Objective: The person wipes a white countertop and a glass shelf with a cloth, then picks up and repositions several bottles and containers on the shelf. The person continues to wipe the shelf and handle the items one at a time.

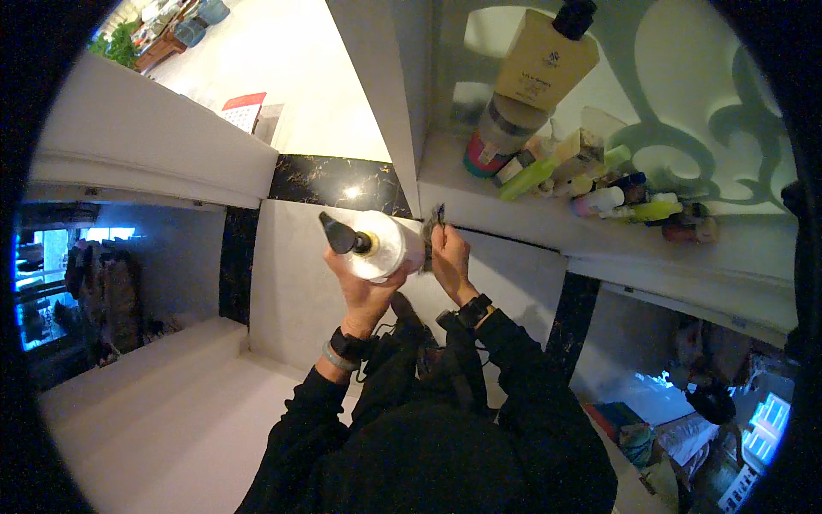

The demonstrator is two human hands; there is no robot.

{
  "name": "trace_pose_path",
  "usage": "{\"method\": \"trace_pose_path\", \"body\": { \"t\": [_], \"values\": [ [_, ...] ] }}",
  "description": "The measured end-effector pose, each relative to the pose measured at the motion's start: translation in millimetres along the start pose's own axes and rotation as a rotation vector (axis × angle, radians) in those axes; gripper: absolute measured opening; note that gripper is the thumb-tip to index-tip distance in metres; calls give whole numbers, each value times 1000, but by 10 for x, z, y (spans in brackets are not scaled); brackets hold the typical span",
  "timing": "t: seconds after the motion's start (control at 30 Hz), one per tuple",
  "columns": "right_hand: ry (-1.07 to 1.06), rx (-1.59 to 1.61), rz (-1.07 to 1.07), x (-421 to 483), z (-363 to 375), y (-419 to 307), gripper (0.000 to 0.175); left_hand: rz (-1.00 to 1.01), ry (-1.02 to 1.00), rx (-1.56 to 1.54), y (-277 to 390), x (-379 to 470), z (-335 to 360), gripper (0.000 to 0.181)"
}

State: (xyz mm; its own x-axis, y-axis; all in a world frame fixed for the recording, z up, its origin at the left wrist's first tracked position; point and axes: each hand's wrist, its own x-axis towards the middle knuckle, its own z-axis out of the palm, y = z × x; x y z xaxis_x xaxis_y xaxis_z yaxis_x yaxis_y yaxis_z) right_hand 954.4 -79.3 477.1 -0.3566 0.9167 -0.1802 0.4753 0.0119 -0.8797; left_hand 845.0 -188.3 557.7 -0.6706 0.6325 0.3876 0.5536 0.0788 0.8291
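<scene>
My left hand (365, 297) is wrapped around a large white pump bottle (388, 247) from below and the left. Its black pump head (339, 234) points up and to the left. Between the thumb and fingers of my right hand (451, 262) is a crumpled dark grey cloth (439, 214), or something like it. The cloth lies along the bottle's right side; whether it presses on the bottle I cannot tell. Both wrists wear black bands, and the bottle is held up above the pale floor (289, 276).
To the upper right, a white ledge (443, 193) carries a tall beige pump bottle (546, 64), a green tube (530, 178), a small box (581, 151) and several little bottles. A black marble strip (321, 177) crosses the floor ahead. A desk calendar (244, 112) stands beyond the left wall.
</scene>
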Motion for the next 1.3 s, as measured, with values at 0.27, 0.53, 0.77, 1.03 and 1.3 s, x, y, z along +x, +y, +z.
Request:
{"method": "trace_pose_path", "body": {
  "t": [0.27,0.53,0.77,1.03,1.3],
  "values": [
    [66,-215,-447,1331,347,-160,51,-69,18,-8,-73,126,-241,93],
    [-166,-272,-518,1328,244,281,39,-76,-55,27,-176,-5,-277,98],
    [-138,-362,-607,436,-86,251,44,-76,-66,-53,-194,126,-136,100],
    [257,-971,-558,1540,504,216,47,8,-87,-94,-214,148,-39,98],
    [252,-1059,-525,1382,636,317,45,15,-120,-117,-305,79,-189,98]
  ]
}}
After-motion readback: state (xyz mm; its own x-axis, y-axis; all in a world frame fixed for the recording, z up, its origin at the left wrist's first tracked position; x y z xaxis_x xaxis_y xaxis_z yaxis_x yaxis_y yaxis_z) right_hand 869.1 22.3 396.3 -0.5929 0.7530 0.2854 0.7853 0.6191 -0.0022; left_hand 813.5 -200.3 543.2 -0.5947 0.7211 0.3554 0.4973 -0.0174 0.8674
